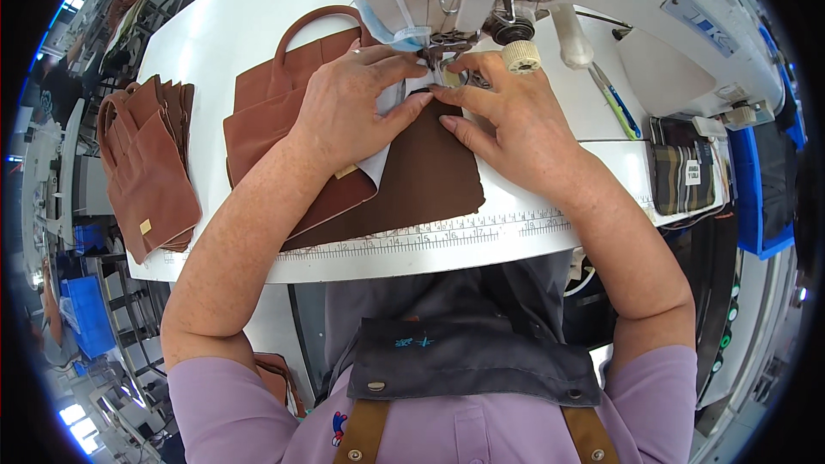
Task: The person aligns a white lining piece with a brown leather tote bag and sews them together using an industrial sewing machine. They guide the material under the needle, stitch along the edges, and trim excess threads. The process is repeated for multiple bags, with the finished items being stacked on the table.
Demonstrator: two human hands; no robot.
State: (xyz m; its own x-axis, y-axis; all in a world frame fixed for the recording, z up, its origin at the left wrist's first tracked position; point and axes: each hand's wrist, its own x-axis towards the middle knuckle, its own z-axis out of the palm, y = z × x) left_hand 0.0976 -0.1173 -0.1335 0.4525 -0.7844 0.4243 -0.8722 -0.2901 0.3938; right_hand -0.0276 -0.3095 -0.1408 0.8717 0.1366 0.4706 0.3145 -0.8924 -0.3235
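A dark brown flat panel (pixel 432 174) lies under the needle area of the sewing machine (pixel 436 53), with a white lining (pixel 373 163) folded beside it. My left hand (pixel 357 103) grips the work by its top edge, thumb and fingers closing near the presser foot. From the other side my right hand (pixel 514 116) holds the same panel, its index fingertip meeting my left thumb at a small black strip (pixel 419 90). Its thumb lies lower on the panel. Under my left wrist rests a reddish-brown bag piece (pixel 262 125) with a looped handle. My fingers hide part of the stitching spot.
A stack of reddish-brown bag pieces (pixel 150 176) sits at the table's left. At right lie a snipper and pen (pixel 614 101) and a striped pouch (pixel 681 174). A ruler strip (pixel 430 239) runs along the front edge. Blue bins (pixel 765 193) stand far right.
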